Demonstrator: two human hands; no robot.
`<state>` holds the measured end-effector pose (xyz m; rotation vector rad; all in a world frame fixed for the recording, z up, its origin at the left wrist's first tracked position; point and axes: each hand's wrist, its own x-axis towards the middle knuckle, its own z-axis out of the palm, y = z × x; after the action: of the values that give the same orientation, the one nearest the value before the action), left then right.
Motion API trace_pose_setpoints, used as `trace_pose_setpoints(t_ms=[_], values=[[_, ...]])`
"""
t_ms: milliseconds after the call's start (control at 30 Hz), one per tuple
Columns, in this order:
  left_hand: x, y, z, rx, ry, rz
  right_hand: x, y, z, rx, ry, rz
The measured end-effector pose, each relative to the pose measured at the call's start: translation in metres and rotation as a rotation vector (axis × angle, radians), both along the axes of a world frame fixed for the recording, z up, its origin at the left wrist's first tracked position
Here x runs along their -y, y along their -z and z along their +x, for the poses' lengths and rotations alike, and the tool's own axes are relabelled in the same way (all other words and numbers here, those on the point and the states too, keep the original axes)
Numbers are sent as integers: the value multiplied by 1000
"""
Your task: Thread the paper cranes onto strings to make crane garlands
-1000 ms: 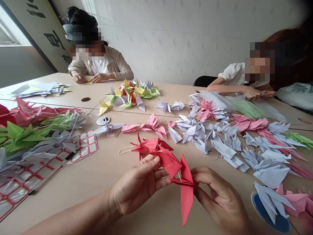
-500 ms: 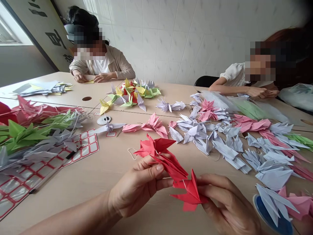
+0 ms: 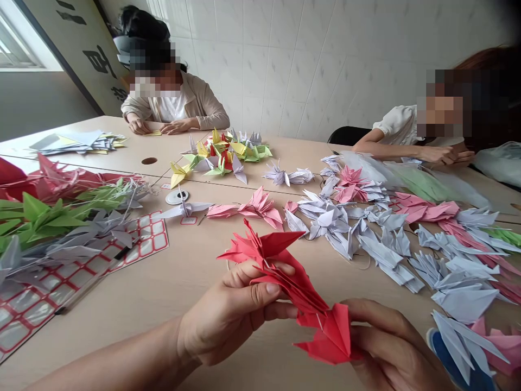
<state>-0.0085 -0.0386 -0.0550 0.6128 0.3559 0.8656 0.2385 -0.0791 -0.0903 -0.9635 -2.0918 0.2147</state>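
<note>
Red folded paper cranes [image 3: 291, 277], strung together on a pale thread, are held above the table between my two hands. My left hand [image 3: 240, 309] pinches the middle of the string, thumb on top and fingers beneath. At the lower end, a red paper crane [image 3: 331, 336] points down toward the front, with its wing side against my right hand [image 3: 391, 342]. The right fingers are bent together around that crane's edge; their tips are partly hidden behind the paper. The upper red cranes fan out beyond my left thumb.
White and pink crane strings [image 3: 325, 217] spread across the right. A mixed pile of cranes [image 3: 223, 155] lies mid-table, and green and red strings [image 3: 52, 212] rest on red-bordered label sheets [image 3: 142, 239]. A blue spool [image 3: 456, 358] is at lower right. Two people sit opposite.
The red cranes have shifted slightly right, and the lower crane has turned in my right hand, which has moved a little right and down. My left hand keeps its pinch.
</note>
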Motion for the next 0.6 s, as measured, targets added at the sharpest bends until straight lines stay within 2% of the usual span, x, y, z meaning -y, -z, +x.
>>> trace_pose_setpoints(t_ms=[100, 167, 300, 433, 600], values=[[-2, -1, -1, 13, -1, -32, 0, -3, -2, 51, -2, 15], [-3, -1, -1, 59, 21, -86, -1, -8, -5, 71, -26, 80], [-6, 1, 3, 48, -40, -307, -3, -13, -14, 69, -94, 192], [-8, 4, 6, -10, -89, -493, -5, -18, -21, 65, -188, 183], [-9, 4, 8, -112, -112, -565, -4, -27, -32, 21, -373, 74]])
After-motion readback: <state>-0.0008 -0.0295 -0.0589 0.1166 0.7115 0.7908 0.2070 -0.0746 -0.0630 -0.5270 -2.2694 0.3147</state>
